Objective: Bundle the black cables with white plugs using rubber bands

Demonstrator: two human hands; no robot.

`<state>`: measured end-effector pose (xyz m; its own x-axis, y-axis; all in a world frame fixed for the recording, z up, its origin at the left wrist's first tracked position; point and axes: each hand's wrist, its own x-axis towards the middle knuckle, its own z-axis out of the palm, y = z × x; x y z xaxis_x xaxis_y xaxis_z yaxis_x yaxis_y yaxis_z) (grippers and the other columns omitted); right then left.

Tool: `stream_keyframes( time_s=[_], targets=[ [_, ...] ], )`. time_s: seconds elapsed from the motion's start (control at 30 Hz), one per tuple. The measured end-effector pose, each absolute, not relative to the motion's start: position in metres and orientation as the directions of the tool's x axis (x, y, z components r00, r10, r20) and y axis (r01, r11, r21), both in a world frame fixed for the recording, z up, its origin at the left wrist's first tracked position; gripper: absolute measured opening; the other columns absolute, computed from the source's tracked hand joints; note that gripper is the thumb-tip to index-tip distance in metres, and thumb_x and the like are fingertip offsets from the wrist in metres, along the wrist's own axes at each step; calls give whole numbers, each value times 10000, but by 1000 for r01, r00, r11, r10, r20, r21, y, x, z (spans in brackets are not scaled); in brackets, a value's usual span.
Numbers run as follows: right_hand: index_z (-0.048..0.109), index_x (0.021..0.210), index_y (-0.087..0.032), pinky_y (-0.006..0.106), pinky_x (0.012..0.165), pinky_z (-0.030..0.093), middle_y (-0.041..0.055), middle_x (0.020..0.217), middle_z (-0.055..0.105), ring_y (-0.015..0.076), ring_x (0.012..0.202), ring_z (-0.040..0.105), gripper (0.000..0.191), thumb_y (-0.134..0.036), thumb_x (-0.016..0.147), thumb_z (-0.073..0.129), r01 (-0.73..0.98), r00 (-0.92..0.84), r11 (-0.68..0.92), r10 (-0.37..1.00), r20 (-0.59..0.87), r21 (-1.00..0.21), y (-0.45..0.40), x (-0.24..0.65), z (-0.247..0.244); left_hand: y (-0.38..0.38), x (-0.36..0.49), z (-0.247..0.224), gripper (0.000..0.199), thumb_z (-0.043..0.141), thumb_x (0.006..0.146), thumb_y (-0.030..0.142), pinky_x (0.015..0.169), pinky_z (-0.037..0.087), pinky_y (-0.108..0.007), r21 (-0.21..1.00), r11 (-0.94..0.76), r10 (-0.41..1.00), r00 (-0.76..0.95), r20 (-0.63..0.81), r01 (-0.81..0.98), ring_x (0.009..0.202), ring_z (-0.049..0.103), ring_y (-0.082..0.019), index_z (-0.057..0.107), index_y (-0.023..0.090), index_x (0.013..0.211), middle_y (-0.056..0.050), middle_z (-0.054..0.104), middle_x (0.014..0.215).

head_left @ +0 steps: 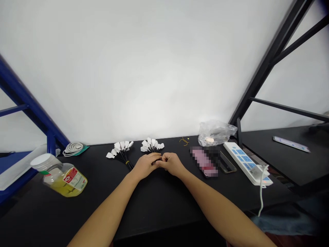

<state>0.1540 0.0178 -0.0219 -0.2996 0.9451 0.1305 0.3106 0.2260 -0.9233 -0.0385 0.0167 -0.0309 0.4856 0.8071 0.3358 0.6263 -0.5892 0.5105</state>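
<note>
My left hand (145,165) and my right hand (171,164) meet at the middle of the black table (159,209), fingers curled together around the lower end of a bundle of black wires with white paper tags (151,145). The tags fan out beyond my fingers. To the left, a second tagged wire bundle (121,152) lies apart from my left hand, bound with a yellow band (127,162). A thin yellow elastic band (184,141) lies beyond my right hand. My fingers hide the point where the held wires gather.
On the right are a blurred pink object (204,162), a white power strip (245,163) and a clear plastic bag (216,133). On the left stand a plastic jar with yellow liquid (63,176) and a coiled white cable (73,149). A wall runs along the table's far edge.
</note>
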Motion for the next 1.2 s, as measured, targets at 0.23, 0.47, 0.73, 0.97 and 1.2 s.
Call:
stream_keyframes(
  time_s=[0.23,0.47,0.73,0.97,1.2],
  targets=[
    [622,882,-212,231,563,426,-63,649,579,111,586,536,308,-362,699,819,217,-353,258,920,171,-941,13,156,-14,16,-40,-26,325,589,944,441,885,499,-315,517,-605,793,516,323,606,1003,668,-220,669,260,1202,-63,682,1256],
    [675,894,-172,279,655,508,-1,725,691,143,662,638,342,-371,670,842,89,-493,119,868,60,-989,20,166,-12,15,-41,-20,308,648,896,483,776,482,-278,549,-562,821,495,283,618,843,651,-177,669,263,1109,-38,683,1196],
    [629,696,-149,247,592,509,6,627,686,117,568,624,384,-426,618,883,11,-548,-60,834,-57,-998,21,164,-8,14,-39,-23,337,708,846,475,841,491,-293,595,-545,826,500,260,591,919,646,-193,664,256,1099,-42,657,1215],
    [597,713,-171,234,563,469,-13,641,653,111,561,593,348,-448,716,809,59,-533,117,843,68,-991,18,166,-7,9,-40,-17,348,561,940,509,924,481,-315,633,-549,810,532,245,545,1038,622,-211,646,260,1167,-64,614,1267],
    [543,775,-188,201,485,396,-43,671,560,93,522,559,335,-467,820,722,210,-644,208,764,24,-955,17,175,2,12,-39,-19,281,590,925,468,846,496,-305,693,-537,797,558,230,481,894,592,-178,653,234,1067,-54,610,1131]
  ],
)
